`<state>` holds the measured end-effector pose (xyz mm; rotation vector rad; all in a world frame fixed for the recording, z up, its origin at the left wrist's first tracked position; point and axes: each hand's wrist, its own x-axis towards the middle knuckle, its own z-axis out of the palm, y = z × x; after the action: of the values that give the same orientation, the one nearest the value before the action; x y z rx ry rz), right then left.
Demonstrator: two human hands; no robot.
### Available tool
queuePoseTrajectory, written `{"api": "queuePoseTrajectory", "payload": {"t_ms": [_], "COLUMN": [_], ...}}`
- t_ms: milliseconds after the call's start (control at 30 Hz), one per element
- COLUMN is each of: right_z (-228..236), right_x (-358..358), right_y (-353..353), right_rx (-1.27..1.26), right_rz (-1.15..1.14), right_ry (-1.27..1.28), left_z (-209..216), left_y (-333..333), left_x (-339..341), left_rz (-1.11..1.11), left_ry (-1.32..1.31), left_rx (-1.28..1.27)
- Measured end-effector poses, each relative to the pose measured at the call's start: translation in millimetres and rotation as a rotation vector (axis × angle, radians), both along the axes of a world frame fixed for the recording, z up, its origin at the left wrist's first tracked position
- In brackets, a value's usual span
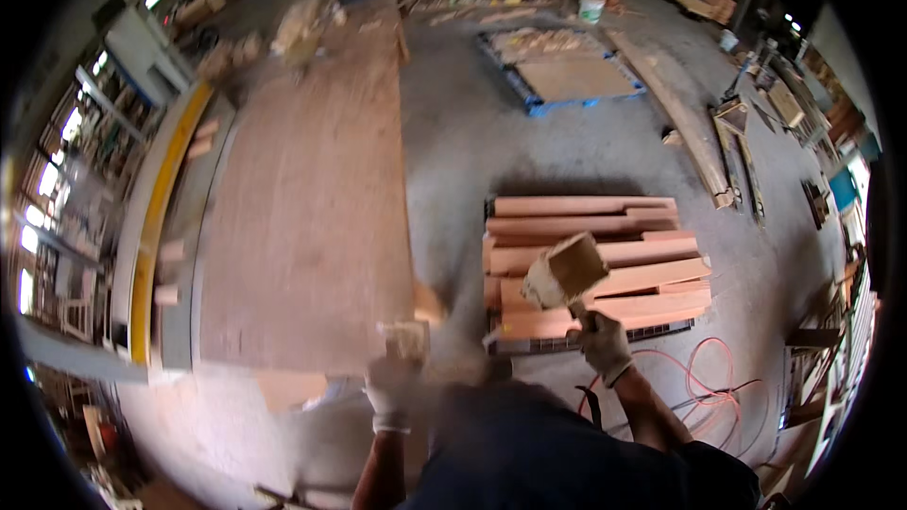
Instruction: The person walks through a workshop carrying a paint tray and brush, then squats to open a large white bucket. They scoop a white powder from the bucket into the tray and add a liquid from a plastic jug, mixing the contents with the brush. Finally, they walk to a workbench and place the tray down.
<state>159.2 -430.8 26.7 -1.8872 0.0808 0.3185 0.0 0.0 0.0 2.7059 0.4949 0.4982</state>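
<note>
I have the right hand (603,348) closed round the handle of a mallet-like tool (567,272), its head just beyond the knuckles; likely top-heavy, stiff, best held low. The left hand (388,389), blurred, meets a wooden block (406,338); grip, I can't tell.

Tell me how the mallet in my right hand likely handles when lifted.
The mallet probably feels top-heavy, since its bulky head dwarfs the slim handle. Set down, it likely won't roll easily, given the head's broad, flat-looking face.
</note>
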Motion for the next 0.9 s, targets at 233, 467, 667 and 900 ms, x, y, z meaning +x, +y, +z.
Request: {"api": "queuePoseTrajectory", "payload": {"t_ms": [233,467,667,900], "right_z": [75,57,82,122], "right_x": [91,116,219,356], "right_y": [-186,-154,-123,-38], "right_rx": [-0.321,-0.089,-0.104,-0.128], "right_rz": [-0.118,-0.303,-0.371,-0.392], "right_ry": [0.021,0.168,0.171,0.245], "left_z": [-88,-62,-74,-52], "left_y": [-219,-169,-130,-39], "left_x": [168,262,395,527], "left_rz": [0.005,-0.151,-0.197,-0.030], "left_ry": [-0.208,-0.154,-0.294,-0.135], "left_rx": [-0.735,-0.636,-0.684,-0.770]}}
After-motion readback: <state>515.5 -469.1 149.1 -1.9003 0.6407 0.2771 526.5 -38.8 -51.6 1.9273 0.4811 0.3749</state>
